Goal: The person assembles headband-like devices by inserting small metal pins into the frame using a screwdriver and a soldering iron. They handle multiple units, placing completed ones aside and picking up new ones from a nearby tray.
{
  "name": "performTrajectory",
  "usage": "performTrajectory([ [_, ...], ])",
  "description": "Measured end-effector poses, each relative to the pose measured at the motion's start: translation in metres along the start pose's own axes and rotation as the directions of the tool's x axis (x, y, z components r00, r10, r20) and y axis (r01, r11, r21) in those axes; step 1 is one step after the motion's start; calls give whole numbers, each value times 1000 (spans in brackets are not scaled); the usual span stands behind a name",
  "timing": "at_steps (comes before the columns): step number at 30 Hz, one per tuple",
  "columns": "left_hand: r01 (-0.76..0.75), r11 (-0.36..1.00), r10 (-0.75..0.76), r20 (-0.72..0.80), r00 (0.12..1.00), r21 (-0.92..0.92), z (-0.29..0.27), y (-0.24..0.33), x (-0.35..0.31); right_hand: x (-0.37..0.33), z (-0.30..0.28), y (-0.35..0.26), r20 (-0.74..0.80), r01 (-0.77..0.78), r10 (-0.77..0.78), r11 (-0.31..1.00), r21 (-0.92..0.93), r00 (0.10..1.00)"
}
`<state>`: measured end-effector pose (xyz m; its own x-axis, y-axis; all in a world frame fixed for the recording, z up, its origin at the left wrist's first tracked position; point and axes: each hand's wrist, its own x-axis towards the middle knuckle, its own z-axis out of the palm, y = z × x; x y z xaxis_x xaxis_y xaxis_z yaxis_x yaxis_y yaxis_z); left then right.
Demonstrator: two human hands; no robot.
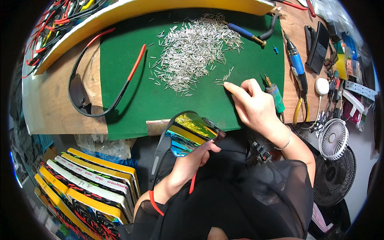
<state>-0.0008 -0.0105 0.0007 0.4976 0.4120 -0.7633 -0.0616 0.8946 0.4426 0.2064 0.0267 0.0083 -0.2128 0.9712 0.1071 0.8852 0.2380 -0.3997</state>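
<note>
My left hand [192, 163] is closed on a pair of sunglasses [188, 134] with mirrored, yellow-and-blue reflecting lenses and black temples with red tips, held at the mat's front edge. My right hand [256, 106] reaches over the green mat [160, 108], its index finger stretched out and the other fingers curled. That fingertip touches a few small metal pins [229, 74] lying apart from a large heap of silvery pins [192, 52]. A second pair of sunglasses [80, 94], black with red temple tips, lies on the left, across the mat's edge.
Right of my right hand stand a green-handled tool [275, 96] and a blue electric screwdriver [296, 60]. A blue-handled tool [242, 32] lies behind the heap. Further right are a phone [319, 48] and a white fan [334, 138]. Stacked trays of glasses frames [92, 176] stand at lower left.
</note>
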Motion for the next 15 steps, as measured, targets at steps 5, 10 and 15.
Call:
performTrajectory([
  [5, 17, 1000, -17, -21, 1000, -6, 3, 0, 2, 0, 2, 2, 4, 53, -53, 999, -11, 999],
  [10, -15, 1000, 15, -30, 999, -19, 3, -1, 2, 0, 1, 3, 23, 69, -68, 997, -25, 997],
  [15, 0, 999, -1, -11, 1000, -34, 3, 0, 2, 1, 3, 2, 19, 73, -73, 997, -22, 997],
])
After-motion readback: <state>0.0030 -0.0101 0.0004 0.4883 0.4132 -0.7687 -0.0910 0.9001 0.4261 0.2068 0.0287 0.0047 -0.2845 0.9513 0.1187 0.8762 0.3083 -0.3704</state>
